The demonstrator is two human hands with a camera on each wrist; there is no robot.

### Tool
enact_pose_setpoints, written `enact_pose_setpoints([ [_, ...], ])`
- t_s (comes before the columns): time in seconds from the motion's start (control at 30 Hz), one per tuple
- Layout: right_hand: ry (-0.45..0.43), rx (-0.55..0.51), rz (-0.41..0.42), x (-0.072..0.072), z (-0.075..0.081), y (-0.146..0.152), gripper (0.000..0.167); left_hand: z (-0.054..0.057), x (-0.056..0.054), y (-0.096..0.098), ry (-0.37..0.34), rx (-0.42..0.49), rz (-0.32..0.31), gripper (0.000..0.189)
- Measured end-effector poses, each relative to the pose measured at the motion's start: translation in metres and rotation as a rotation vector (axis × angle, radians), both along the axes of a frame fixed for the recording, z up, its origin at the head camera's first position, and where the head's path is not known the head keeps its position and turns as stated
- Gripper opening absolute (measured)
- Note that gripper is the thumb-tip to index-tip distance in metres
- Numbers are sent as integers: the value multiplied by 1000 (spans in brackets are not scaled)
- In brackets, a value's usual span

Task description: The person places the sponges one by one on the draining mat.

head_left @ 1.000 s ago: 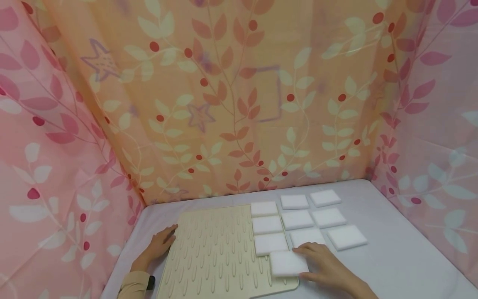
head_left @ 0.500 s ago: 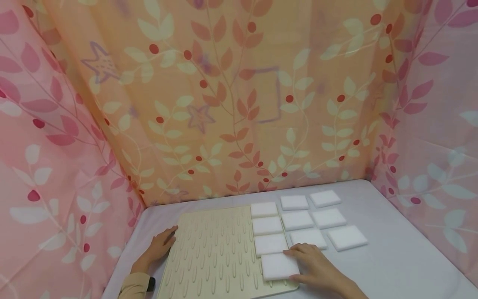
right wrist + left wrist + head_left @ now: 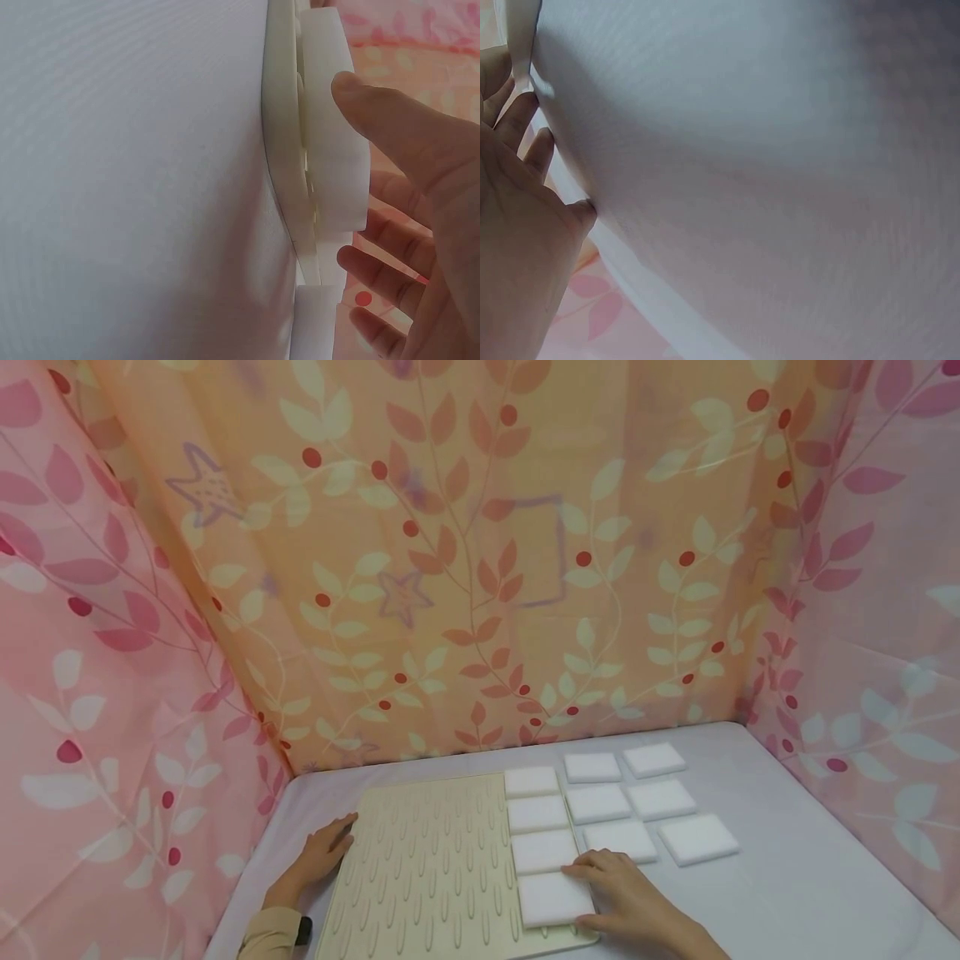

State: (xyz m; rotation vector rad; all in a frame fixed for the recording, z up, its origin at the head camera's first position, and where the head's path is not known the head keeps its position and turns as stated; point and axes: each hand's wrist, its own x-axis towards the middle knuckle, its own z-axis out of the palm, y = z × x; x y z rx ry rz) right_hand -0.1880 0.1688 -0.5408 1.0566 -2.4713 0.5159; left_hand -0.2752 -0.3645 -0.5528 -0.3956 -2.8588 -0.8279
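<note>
My right hand [image 3: 630, 893] holds a white rectangular sponge [image 3: 553, 900] by its right end, index finger at the far corner and thumb at the near one. That sponge lies at the near right corner of a beige mat [image 3: 420, 860] with raised oval ridges. In the right wrist view, the thumb [image 3: 349, 82] presses one side of the sponge, and the other fingers spread beyond it. Three more white sponges [image 3: 536, 814] continue the column along the mat's right edge. At the mat's left edge, my left hand [image 3: 322, 850] rests with its fingertips against the rim.
Several loose white sponges [image 3: 697, 838] lie on the white table [image 3: 795, 877] to the right of the mat. Patterned curtains [image 3: 480, 568] enclose the table at the back and both sides. A dark wristband [image 3: 303, 930] shows on the left wrist.
My right hand has moved left with the sponge, bringing it into line with the column on the mat and down close to its neighbour. The left hand stays put.
</note>
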Motion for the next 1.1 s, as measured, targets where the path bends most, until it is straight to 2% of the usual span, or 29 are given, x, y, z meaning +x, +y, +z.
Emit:
enact_pose_setpoints([
  [0.53,-76,21,-26,0,2,7,60,-1,-1,0,-18,0,6,44],
  [0.8,14,-2,-14,-2,4,19,60,-2,-1,-1,-2,1,-1,44],
  [1.1,31,-22,-35,-7,7,38,55,0,-1,0,16,-2,-8,44],
])
